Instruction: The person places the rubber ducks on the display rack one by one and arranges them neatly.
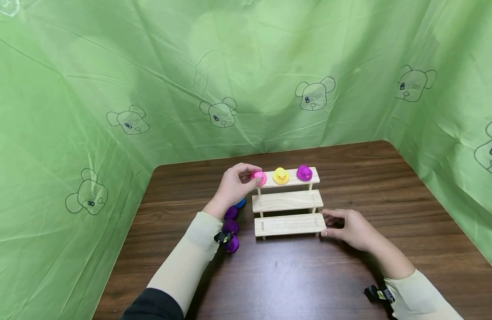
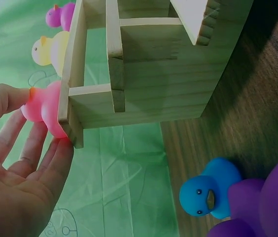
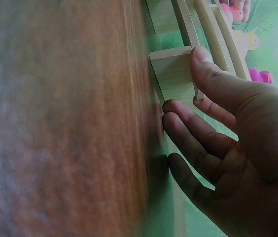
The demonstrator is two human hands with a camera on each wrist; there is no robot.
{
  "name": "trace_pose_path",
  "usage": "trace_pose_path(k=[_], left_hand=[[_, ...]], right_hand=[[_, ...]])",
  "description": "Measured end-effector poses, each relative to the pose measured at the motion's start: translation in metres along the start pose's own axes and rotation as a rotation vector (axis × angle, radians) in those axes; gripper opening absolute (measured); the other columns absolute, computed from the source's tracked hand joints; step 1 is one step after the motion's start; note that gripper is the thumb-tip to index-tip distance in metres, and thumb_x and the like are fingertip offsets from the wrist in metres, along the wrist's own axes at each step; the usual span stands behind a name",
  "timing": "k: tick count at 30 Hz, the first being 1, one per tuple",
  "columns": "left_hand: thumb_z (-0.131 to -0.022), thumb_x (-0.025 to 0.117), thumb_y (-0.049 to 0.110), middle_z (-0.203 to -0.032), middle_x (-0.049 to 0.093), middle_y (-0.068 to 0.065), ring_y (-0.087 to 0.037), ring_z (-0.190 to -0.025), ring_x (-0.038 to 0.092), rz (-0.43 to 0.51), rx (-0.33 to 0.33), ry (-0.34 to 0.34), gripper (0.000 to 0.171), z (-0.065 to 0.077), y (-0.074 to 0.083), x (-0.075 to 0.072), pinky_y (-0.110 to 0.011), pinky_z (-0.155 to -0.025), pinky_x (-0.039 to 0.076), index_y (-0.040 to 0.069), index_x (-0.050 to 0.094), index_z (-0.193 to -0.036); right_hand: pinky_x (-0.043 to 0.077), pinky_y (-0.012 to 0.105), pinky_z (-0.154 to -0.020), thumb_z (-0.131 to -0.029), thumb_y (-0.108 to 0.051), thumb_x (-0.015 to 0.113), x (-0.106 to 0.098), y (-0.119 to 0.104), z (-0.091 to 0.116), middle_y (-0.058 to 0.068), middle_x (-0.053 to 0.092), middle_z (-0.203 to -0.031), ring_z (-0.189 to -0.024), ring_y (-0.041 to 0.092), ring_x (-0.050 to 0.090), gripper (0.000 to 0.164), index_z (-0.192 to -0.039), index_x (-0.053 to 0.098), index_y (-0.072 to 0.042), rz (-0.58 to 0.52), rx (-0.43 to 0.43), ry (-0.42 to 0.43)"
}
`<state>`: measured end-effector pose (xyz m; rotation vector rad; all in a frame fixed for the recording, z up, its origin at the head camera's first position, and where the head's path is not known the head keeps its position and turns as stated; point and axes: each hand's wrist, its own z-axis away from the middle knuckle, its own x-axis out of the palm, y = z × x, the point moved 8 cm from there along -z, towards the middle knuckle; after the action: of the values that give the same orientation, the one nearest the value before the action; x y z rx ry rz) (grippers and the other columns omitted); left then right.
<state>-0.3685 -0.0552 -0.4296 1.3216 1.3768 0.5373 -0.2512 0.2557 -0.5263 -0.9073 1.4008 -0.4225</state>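
Note:
A three-tier wooden stand (image 1: 287, 201) stands on the table. At the left end of its top tier sits a pink rubber duck (image 1: 260, 178), pinched between the thumb and fingers of my left hand (image 1: 234, 186). In the left wrist view, the duck's (image 2: 45, 106) base meets the shelf edge. A yellow duck (image 1: 281, 176) and a magenta duck (image 1: 304, 173) share that tier; the two lower tiers bear nothing. My right hand (image 1: 354, 231) grips the right end of the lowest tier, its thumb (image 3: 215, 74) on the front edge and the index finger behind.
Left of the stand, partly behind my left forearm, a blue duck (image 1: 240, 203) and several purple ducks (image 1: 230, 227) form a row on the brown wooden table (image 1: 294, 280). A green curtain (image 1: 262, 66) with bear drawings hangs around the table's back and sides.

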Motion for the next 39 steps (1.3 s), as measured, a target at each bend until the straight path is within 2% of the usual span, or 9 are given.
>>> trace_pose_path(k=[23, 28, 34, 39], left_hand=[[-0.087, 0.087, 0.007, -0.115, 0.072, -0.004, -0.021, -0.104, 0.073, 0.039, 0.01, 0.04, 0.03, 0.003, -0.004, -0.007, -0.031, -0.094, 0.06, 0.009, 0.078, -0.115], [-0.087, 0.087, 0.009, -0.115, 0.072, -0.006, -0.025, -0.105, 0.073, 0.038, 0.018, 0.055, 0.03, 0.006, -0.006, -0.014, -0.039, -0.096, 0.06, 0.008, 0.077, -0.116], [-0.088, 0.086, 0.008, -0.119, 0.071, -0.01, -0.034, -0.11, 0.072, 0.044, -0.013, 0.071, 0.033, 0.011, -0.015, -0.024, -0.055, -0.1, 0.056, 0.004, 0.076, -0.119], [-0.088, 0.085, 0.008, -0.119, 0.071, -0.012, -0.038, -0.112, 0.07, 0.005, -0.011, 0.102, 0.032, 0.015, -0.027, -0.035, -0.056, -0.099, 0.056, 0.004, 0.076, -0.119]], right_hand=[[0.061, 0.041, -0.088, -0.083, -0.028, 0.091, 0.0, 0.0, 0.0, -0.003, 0.077, -0.099, -0.095, 0.023, 0.073, 0.067, -0.136, 0.066, 0.005, 0.007, -0.003, 0.0], [0.06, 0.041, -0.088, -0.082, -0.029, 0.091, 0.0, 0.0, 0.0, -0.004, 0.076, -0.099, -0.095, 0.023, 0.073, 0.068, -0.136, 0.066, 0.004, 0.007, -0.003, 0.002], [0.06, 0.041, -0.088, -0.083, -0.029, 0.09, 0.0, 0.0, 0.0, -0.004, 0.076, -0.099, -0.096, 0.022, 0.073, 0.068, -0.136, 0.066, 0.004, 0.001, 0.002, -0.001], [0.061, 0.04, -0.088, -0.083, -0.028, 0.09, 0.0, 0.001, 0.0, -0.004, 0.076, -0.099, -0.096, 0.022, 0.073, 0.067, -0.136, 0.066, 0.004, 0.002, 0.001, 0.0]])
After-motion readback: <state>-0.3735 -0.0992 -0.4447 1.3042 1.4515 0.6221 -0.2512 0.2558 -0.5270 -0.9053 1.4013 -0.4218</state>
